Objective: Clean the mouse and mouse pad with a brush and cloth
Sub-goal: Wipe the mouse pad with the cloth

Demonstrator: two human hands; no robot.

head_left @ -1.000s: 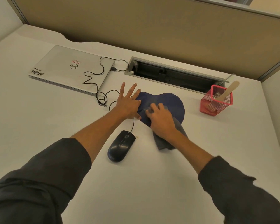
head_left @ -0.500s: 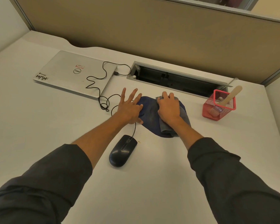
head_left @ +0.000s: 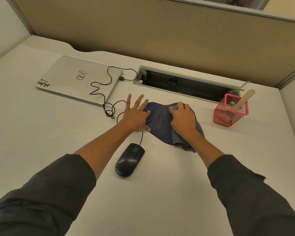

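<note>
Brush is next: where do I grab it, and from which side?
Take the brush by its wooden handle tip, coming from above. It leans up and right out of the red mesh holder, so only the handle sticks clear of the rim.

Grey cloth [head_left: 177, 139] on blue pad [head_left: 157, 123]
</note>
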